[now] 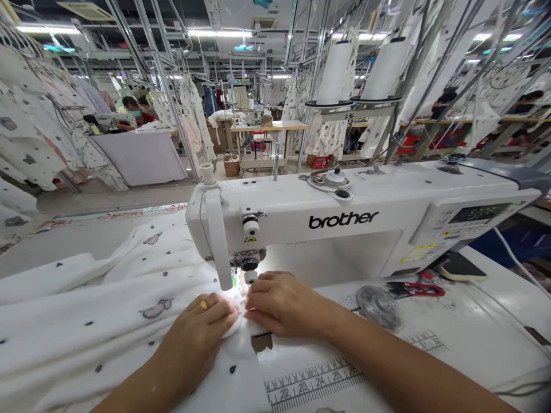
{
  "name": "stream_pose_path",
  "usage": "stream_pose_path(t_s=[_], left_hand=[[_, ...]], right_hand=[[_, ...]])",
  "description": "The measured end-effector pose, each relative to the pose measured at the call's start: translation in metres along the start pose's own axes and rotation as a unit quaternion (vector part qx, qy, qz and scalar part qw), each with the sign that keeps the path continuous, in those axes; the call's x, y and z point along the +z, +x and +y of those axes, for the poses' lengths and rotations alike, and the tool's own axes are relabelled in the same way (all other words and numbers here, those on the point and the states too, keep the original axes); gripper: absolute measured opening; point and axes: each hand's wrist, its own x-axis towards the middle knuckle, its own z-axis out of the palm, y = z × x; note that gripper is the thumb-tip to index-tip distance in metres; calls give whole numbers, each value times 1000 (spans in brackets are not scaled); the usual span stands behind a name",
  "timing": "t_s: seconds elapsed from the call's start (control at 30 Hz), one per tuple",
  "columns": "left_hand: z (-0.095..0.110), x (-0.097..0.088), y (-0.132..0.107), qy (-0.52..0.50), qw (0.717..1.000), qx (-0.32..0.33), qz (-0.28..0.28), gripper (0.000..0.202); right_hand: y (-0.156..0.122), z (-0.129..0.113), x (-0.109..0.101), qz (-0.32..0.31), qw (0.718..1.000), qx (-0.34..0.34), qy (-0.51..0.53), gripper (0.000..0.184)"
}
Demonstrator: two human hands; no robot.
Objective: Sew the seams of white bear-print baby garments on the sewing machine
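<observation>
White fabric (129, 344) printed with small dark motifs spreads over the left side of the machine table and runs under the needle area. My left hand (196, 327), with a yellow ring on one finger, is closed on the fabric just in front of the needle. Close beside it, my right hand (282, 304) pinches the fabric edge to the right of the needle. The white sewing machine (275, 209), marked "brother", stands over both hands. Its lamp lights the spot between my fingertips, and the presser foot is mostly hidden there.
Right of my hands lie a clear round plastic piece (379, 308) and red-handled thread snips (419, 289). A printed ruler (318, 381) runs along the table front. Two white thread cones (334, 71) stand behind the machine. Printed garments (26, 126) hang at left; other people sit farther back.
</observation>
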Motion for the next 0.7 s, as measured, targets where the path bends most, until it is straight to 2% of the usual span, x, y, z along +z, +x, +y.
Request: stream_pose_path(t_s=[0.03, 0.1, 0.27, 0.47, 0.7], left_hand=[[0, 0, -1, -17, 1000, -12, -2, 33], [-1, 0, -3, -43, 999, -30, -8, 34], [1, 3, -7, -46, 997, -52, -28, 34], [-7, 7, -2, -9, 1000, -25, 3, 39], [-22, 4, 6, 16, 999, -20, -35, 43]], right_hand=[[1, 0, 0, 9, 1000, 12, 2, 15], [1, -1, 0, 14, 1000, 17, 17, 19], [2, -6, 4, -17, 999, 17, 31, 18], [5, -6, 8, -22, 998, 48, -27, 19], [4, -4, 10, -6, 996, 83, -43, 24]])
